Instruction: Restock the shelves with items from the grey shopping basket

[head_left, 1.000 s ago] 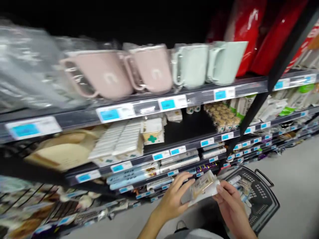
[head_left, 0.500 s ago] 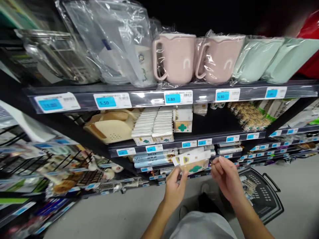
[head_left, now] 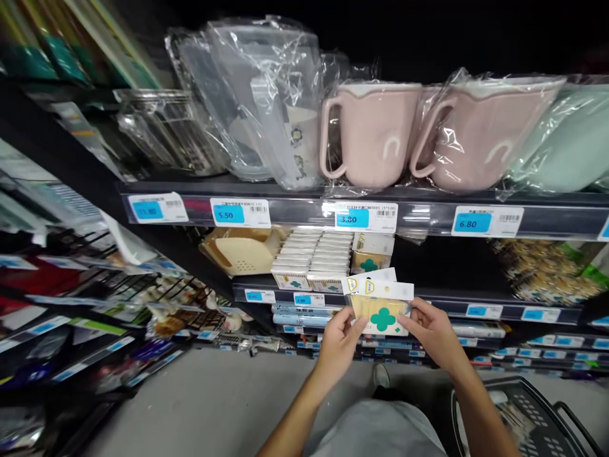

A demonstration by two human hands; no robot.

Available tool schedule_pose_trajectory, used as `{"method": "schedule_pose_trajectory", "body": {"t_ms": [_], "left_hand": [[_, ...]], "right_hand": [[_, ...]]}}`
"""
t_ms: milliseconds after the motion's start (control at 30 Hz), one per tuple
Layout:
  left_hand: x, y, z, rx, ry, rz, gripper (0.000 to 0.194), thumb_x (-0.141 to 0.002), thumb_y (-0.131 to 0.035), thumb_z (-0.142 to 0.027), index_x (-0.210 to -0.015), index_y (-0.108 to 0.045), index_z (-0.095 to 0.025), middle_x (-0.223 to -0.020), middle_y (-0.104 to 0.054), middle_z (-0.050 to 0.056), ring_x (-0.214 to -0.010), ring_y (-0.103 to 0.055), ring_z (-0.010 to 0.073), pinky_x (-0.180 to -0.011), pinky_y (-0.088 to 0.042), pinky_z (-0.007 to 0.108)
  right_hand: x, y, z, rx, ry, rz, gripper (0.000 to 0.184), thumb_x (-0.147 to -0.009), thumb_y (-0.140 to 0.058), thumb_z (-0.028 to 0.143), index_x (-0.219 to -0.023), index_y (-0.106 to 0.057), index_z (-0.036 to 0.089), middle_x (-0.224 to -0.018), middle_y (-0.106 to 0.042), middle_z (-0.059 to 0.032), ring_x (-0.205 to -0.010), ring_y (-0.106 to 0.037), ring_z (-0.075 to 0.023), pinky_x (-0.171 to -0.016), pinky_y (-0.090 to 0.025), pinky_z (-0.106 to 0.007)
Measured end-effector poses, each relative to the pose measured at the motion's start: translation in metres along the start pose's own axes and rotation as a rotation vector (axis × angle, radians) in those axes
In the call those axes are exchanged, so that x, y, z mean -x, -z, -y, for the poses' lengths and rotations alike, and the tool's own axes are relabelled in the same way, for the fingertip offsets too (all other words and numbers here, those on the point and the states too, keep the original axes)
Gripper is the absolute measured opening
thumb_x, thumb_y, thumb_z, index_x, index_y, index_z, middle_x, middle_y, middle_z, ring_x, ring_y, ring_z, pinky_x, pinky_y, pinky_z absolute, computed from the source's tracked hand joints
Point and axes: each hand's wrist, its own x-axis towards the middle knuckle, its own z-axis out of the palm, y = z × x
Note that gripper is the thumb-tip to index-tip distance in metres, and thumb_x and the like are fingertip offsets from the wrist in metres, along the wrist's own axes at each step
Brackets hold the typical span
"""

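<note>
Two or more flat yellow-and-white packets (head_left: 386, 310) with a green clover print and white hang tabs are held up in front of the shelf. My left hand (head_left: 339, 341) pinches their lower left edge. At the right edge, the thumb and fingers of my right hand (head_left: 435, 331) close on the front packet. What is inside the packets I cannot make out. Just behind them on the middle shelf stand stacks of similar packets (head_left: 328, 257), and a single clover packet (head_left: 373, 251) is beside those.
Pink mugs (head_left: 380, 136) and clear plastic-wrapped jugs (head_left: 271, 101) line the upper shelf above price labels. Cream dustpan-like scoops (head_left: 245, 254) lie left of the packet stacks. A dark shopping basket (head_left: 528, 406) with goods in it is at the lower right.
My right hand has moved in from beside the packets and now grips their right edge. The packets have turned to face me more squarely. The view has shifted left and closer.
</note>
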Motion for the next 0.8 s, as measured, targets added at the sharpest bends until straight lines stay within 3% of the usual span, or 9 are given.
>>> {"method": "schedule_pose_trajectory", "body": {"t_ms": [200, 367, 433, 500, 567, 633, 700, 800], "left_hand": [[-0.026, -0.004, 0.004, -0.151, -0.028, 0.099, 0.043, -0.092, -0.059, -0.058, -0.093, -0.065, -0.016, -0.086, -0.067, 0.005, -0.076, -0.060, 0.0173, -0.072, -0.050, 0.028], [-0.038, -0.006, -0.004, -0.431, -0.149, 0.186, 0.033, -0.104, -0.042, -0.041, -0.092, -0.062, -0.018, -0.092, -0.063, 0.005, -0.089, -0.059, 0.0182, -0.083, -0.047, 0.029], [-0.040, -0.008, -0.006, -0.466, -0.159, 0.214, 0.033, -0.105, -0.039, -0.040, -0.102, -0.064, -0.018, -0.100, -0.064, 0.008, -0.096, -0.060, 0.0195, -0.089, -0.047, 0.031], [-0.039, -0.010, -0.005, -0.473, -0.150, 0.151, 0.035, -0.104, -0.042, -0.041, -0.123, -0.061, -0.019, -0.111, -0.063, 0.010, -0.100, -0.060, 0.0202, -0.092, -0.049, 0.033], [-0.033, -0.013, -0.001, -0.452, -0.119, 0.023, 0.046, -0.103, -0.045, -0.043, -0.143, -0.049, -0.021, -0.124, -0.058, 0.013, -0.098, -0.061, 0.0193, -0.092, -0.052, 0.034], [-0.026, -0.016, 0.003, -0.432, -0.106, -0.076, 0.050, -0.103, -0.045, -0.042, -0.149, -0.044, -0.023, -0.133, -0.053, 0.014, -0.098, -0.063, 0.0186, -0.092, -0.054, 0.035], [-0.020, -0.019, 0.004, -0.437, -0.111, -0.071, 0.045, -0.104, -0.044, -0.041, -0.146, -0.048, -0.027, -0.138, -0.051, 0.013, -0.106, -0.063, 0.0197, -0.096, -0.054, 0.036], [-0.019, -0.023, 0.001, -0.484, -0.150, -0.008, 0.041, -0.104, -0.043, -0.038, -0.143, -0.051, -0.029, -0.142, -0.051, 0.011, -0.119, -0.061, 0.0214, -0.104, -0.053, 0.038]], "right_hand": [[-0.034, 0.014, -0.004, -0.068, -0.015, 0.102, 0.037, -0.071, -0.084, 0.051, -0.089, -0.076, 0.020, -0.053, -0.039, 0.0052, -0.054, -0.034, -0.0116, -0.050, -0.028, -0.026], [-0.053, 0.018, -0.001, -0.055, -0.013, 0.050, 0.041, -0.064, -0.087, 0.053, -0.077, -0.071, 0.018, -0.053, -0.037, 0.0062, -0.053, -0.031, -0.0093, -0.049, -0.026, -0.024], [-0.058, 0.017, 0.001, -0.074, -0.001, 0.009, 0.045, -0.060, -0.090, 0.053, -0.078, -0.070, 0.017, -0.054, -0.037, 0.0065, -0.052, -0.033, -0.0093, -0.048, -0.028, -0.024], [-0.061, 0.016, 0.002, -0.067, 0.032, -0.037, 0.044, -0.062, -0.089, 0.054, -0.081, -0.070, 0.018, -0.054, -0.041, 0.0055, -0.052, -0.036, -0.0103, -0.047, -0.033, -0.024], [-0.065, 0.014, 0.000, -0.029, 0.071, -0.071, 0.042, -0.071, -0.084, 0.053, -0.092, -0.070, 0.019, -0.061, -0.054, 0.0015, -0.055, -0.046, -0.0133, -0.051, -0.041, -0.025], [-0.070, 0.011, -0.004, 0.002, 0.103, -0.071, 0.045, -0.078, -0.078, 0.051, -0.108, -0.068, 0.019, -0.077, -0.068, -0.0046, -0.068, -0.060, -0.0182, -0.062, -0.051, -0.028], [-0.076, 0.006, -0.008, 0.060, 0.127, -0.028, 0.043, -0.083, -0.072, 0.050, -0.113, -0.066, 0.019, -0.089, -0.072, -0.0076, -0.081, -0.067, -0.0217, -0.073, -0.055, -0.031], [-0.085, -0.004, -0.011, 0.263, 0.193, -0.003, 0.028, -0.088, -0.066, 0.046, -0.100, -0.066, 0.020, -0.077, -0.069, -0.0039, -0.071, -0.064, -0.0199, -0.068, -0.054, -0.030]]}}
